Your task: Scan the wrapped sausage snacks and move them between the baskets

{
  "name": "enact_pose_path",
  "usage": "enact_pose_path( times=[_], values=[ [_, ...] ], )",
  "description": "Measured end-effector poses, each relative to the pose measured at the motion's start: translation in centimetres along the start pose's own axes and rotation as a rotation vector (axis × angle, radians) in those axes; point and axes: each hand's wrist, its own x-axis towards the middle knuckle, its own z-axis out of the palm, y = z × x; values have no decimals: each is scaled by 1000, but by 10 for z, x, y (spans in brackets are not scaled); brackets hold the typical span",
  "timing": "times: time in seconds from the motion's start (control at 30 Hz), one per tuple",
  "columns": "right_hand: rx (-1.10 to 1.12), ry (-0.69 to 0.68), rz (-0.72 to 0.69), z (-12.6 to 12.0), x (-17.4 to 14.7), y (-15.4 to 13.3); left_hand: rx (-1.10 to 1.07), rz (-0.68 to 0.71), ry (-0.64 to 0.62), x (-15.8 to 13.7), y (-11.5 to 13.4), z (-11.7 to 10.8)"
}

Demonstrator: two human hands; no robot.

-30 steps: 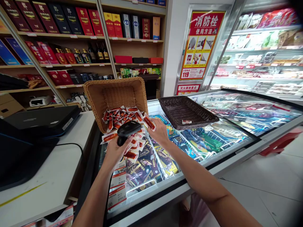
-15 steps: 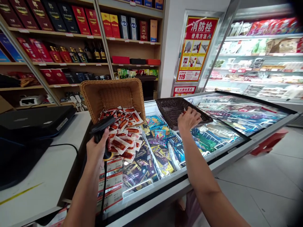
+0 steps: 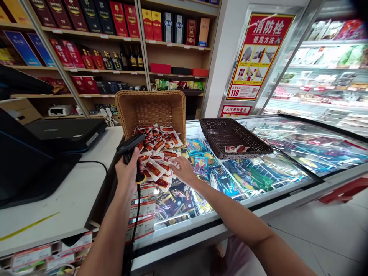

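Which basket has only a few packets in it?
The dark brown basket on the right: only a few packets lie there, while the tan basket holds a pile.

Matt plastic scanner, glossy plastic-film pkts, tan bskt w/ rough weave, smooth glass freezer top

Brightly and coolly lit overall, most strongly toward two o'clock, almost washed out and softly blurred at the chilled shelves. Streaked with reflected glare across the freezer's glass toward three; specked with pale highlights on the wrapped snacks near centre. Sunk almost to black at the dark equipment toward nine, shadowed below at six. Crisp on the poster between one and two. Tilted by wide-angle distortion toward ten; smudged dark along the outermost edge at two and four.
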Motion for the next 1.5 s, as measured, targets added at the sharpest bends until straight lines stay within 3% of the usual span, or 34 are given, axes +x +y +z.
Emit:
enact_pose_path(
  times=[0.1,0.2,0.37,0.5,0.7,0.93,1.1,1.2,1.3,1.37,1.43,1.5],
  values=[
    [185,76,24,-12,7,5,-39,-36,-36,-1,-2,1],
    [213,277,41,-32,19,11,-29,-38,-45,-2,-1,2],
    [218,559,230,-58,35,22,43,-95,-139,-8,1,5],
    [248,631,256,-62,37,23,129,-125,-300,-15,1,7],
    [274,630,157,-58,32,12,255,-17,-452,-13,-15,6],
    [323,612,180,-56,33,14,217,7,-406,-13,-21,8],
    [692,692,339,-49,51,36,153,-58,-319,-12,-11,9],
    [840,839,347,-60,63,49,108,-89,-227,-8,-4,7],
    [900,1072,329,-78,69,56,25,-80,-134,-4,0,4],
    [902,1151,305,-84,68,56,-23,-70,-83,-3,2,2],
    [824,1083,288,-81,61,50,-48,-65,-45,-1,3,0],
    [659,846,237,-67,47,38,-62,-65,-17,-1,4,-1]
  ],
)
